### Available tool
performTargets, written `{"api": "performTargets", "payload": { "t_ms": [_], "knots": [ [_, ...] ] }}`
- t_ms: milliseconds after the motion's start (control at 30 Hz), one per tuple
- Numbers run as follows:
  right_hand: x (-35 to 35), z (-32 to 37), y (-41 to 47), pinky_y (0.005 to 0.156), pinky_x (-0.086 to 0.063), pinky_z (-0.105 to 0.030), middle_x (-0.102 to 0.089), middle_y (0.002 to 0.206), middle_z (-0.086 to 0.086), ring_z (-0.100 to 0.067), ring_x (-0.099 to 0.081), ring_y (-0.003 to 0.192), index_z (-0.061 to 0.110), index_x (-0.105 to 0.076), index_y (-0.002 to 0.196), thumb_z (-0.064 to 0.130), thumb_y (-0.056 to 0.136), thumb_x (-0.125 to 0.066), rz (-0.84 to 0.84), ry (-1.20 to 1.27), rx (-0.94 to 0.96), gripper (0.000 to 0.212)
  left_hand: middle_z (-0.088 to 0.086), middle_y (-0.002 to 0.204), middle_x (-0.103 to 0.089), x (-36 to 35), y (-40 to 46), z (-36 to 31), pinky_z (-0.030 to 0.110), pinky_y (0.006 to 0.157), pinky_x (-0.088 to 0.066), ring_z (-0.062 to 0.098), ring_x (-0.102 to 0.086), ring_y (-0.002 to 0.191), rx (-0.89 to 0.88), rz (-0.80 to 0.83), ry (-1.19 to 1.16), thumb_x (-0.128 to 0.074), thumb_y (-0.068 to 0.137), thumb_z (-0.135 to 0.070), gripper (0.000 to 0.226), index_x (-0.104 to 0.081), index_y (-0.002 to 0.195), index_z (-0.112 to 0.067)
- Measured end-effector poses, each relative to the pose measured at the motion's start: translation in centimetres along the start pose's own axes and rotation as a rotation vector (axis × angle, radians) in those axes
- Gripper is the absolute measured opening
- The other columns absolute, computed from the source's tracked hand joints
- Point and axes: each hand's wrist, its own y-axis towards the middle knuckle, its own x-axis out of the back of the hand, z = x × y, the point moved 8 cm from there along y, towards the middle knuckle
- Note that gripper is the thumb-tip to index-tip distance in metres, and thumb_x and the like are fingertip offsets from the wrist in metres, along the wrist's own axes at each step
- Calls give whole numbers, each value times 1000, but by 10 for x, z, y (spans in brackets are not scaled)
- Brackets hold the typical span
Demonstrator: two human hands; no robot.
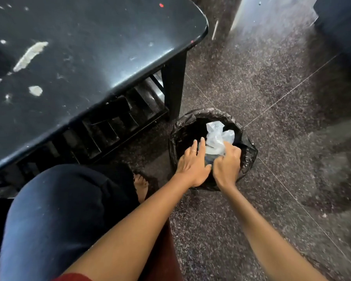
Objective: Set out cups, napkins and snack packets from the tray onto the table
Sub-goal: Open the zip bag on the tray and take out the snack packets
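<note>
Both my hands reach down over a small bin (249, 151) lined with a black bag, on the floor right of the table. My right hand (228, 164) grips a crumpled clear plastic wrapper (217, 138) above the bin's opening. My left hand (193, 164) lies beside it with straight fingers touching the wrapper's left side; a ring shows on one finger. The black table (89, 57) fills the upper left, its top worn and spotted with pale marks. No cups, napkins, snack packets or tray are in view.
A slatted shelf (114, 126) runs under the tabletop, with a table leg (173, 88) just left of the bin. My knee in dark cloth (59, 209) and a bare foot (140, 185) are at lower left. Speckled stone floor (272, 88) spreads to the right.
</note>
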Motion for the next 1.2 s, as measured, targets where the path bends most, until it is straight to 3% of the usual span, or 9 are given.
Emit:
{"api": "performTargets", "payload": {
  "t_ms": [133,267,333,400,500,633,900,1000,1200],
  "knots": [
    [-37,-9,17,89,-39,-38,-34,132,-16,-35,-40,111,11,-46,127,15,89,-51,157,-212,58,38,12,161,0,-17,8,-1,39,120,-6,25,-5,147,-41,15,226,-38,97,-21,69,2,152,-8],
    [-76,-35,27,85,-35,-43,-32,139,-19,-33,-41,110,13,-33,136,34,98,-36,376,-189,-119,44,12,159,-12,-26,13,2,42,121,1,25,-9,147,-41,27,399,-36,97,-24,64,-8,151,-3],
    [-95,-43,28,100,-31,-50,-25,147,-22,-41,-32,127,17,-17,147,33,98,-36,528,-416,-76,55,12,159,-14,-26,16,4,43,120,3,25,-10,147,-29,37,447,-36,98,-25,63,-10,151,-2],
    [-104,-50,29,104,-27,-52,-34,147,-18,-40,-25,134,22,-9,150,38,96,-36,606,-605,-34,62,11,159,-15,-27,20,6,43,120,4,25,-12,147,-17,53,479,-34,98,-25,62,-11,150,-2],
    [-107,-49,32,96,-32,-49,-58,127,-13,-34,-33,129,15,-28,140,28,93,-43,492,-764,138,51,12,158,-18,-30,23,11,44,120,5,25,-12,147,-1,100,514,-34,98,-25,61,-12,150,-1],
    [-105,-44,35,91,-38,-46,-48,129,-15,-35,-38,120,11,-48,125,18,90,-51,370,-843,242,35,11,158,-19,-37,24,18,45,120,7,26,-12,147,9,130,540,-31,98,-25,59,-14,150,-2],
    [-105,-45,36,91,-45,-45,-54,125,-18,-36,-51,116,5,-49,120,14,92,-49,498,-594,115,29,9,156,-23,-39,25,24,39,121,-2,24,-18,145,-33,87,403,-34,100,-29,59,-15,150,-5],
    [-90,-35,29,91,-41,-44,-48,133,-16,-36,-46,121,8,-48,127,23,94,-48,426,-638,132,36,8,157,-23,-31,22,16,38,120,-5,23,-19,144,-70,32,375,-38,98,-28,60,-16,150,-6],
    [-55,2,14,91,-39,-44,-49,129,-14,-34,-44,118,7,-48,124,23,91,-49,317,-665,218,36,6,160,-11,4,3,10,38,120,0,23,-6,148,-69,-86,376,-38,99,-30,66,-6,152,-8]
  ]
}}
